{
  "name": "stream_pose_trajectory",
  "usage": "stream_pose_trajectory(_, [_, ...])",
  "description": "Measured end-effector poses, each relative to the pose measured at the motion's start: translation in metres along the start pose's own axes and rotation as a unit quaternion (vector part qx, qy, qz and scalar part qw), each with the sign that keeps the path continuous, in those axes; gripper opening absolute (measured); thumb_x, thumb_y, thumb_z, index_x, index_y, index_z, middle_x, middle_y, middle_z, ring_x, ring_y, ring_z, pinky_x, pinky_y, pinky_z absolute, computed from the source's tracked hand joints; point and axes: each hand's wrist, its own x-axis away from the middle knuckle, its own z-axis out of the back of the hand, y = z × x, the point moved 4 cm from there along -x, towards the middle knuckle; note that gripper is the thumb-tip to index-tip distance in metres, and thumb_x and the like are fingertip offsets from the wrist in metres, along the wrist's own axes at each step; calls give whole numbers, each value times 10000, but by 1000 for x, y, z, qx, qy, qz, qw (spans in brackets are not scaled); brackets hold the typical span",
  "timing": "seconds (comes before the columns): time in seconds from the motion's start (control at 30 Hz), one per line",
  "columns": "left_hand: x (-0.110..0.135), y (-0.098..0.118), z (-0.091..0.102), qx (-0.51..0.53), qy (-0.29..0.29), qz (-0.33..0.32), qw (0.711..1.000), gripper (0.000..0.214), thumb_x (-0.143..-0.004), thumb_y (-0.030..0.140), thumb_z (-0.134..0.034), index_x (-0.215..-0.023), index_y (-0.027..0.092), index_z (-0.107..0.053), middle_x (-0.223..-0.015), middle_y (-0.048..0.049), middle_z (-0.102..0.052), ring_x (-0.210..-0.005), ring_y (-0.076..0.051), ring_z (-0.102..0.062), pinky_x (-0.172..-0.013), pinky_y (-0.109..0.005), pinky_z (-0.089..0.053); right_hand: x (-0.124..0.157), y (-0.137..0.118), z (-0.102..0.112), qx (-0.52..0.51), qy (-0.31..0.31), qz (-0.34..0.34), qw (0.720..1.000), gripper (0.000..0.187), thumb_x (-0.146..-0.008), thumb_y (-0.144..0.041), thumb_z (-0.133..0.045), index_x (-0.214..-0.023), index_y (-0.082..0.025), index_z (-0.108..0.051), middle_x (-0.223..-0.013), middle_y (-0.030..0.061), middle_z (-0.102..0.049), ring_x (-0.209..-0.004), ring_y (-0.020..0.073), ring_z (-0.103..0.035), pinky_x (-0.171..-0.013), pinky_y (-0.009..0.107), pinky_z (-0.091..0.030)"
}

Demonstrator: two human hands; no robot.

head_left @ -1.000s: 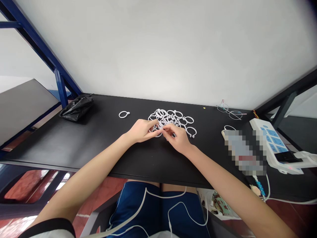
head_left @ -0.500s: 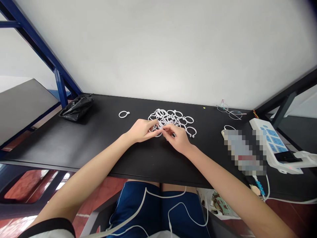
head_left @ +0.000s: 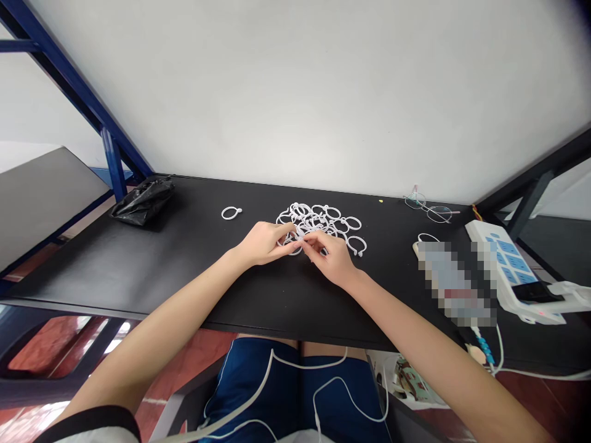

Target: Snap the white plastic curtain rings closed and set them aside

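Observation:
A heap of several white plastic rings (head_left: 323, 223) lies in the middle of the black table (head_left: 184, 258). My left hand (head_left: 265, 243) and my right hand (head_left: 331, 255) meet at the near edge of the heap. Both pinch one white ring (head_left: 294, 246) between their fingertips, just above the tabletop. A single white ring (head_left: 231, 213) lies apart, to the left of the heap.
A crumpled black bag (head_left: 143, 200) sits at the back left. Glasses (head_left: 428, 207) lie at the back right. A white and blue power strip (head_left: 512, 264), a blurred object (head_left: 455, 283) and cables occupy the right end. A white wall stands behind the table.

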Motion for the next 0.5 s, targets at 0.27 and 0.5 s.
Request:
stream_pose_trajectory(0.27, [0,0,0,-2,2,-2,1000,436,-947,540,-355,-871,170,-573,-569,28,-549,-490,-108,-488,-530,-212,-323,0,0,0,-1,-1,-2,1000,131,-941,-315,-552,-883,-205,-592,-686,-4,-637,-520,104,-571,-532,236,-471])
stream_pose_trajectory(0.5, [0,0,0,-2,1,2,1000,441,-945,546,-353,-866,172,-571,-562,28,-544,-491,-110,-486,-532,-214,-321,0,-1,0,-4,-1,-1,1000,131,-942,-317,-549,-887,-207,-594,-692,-5,-643,-523,104,-574,-533,235,-473])
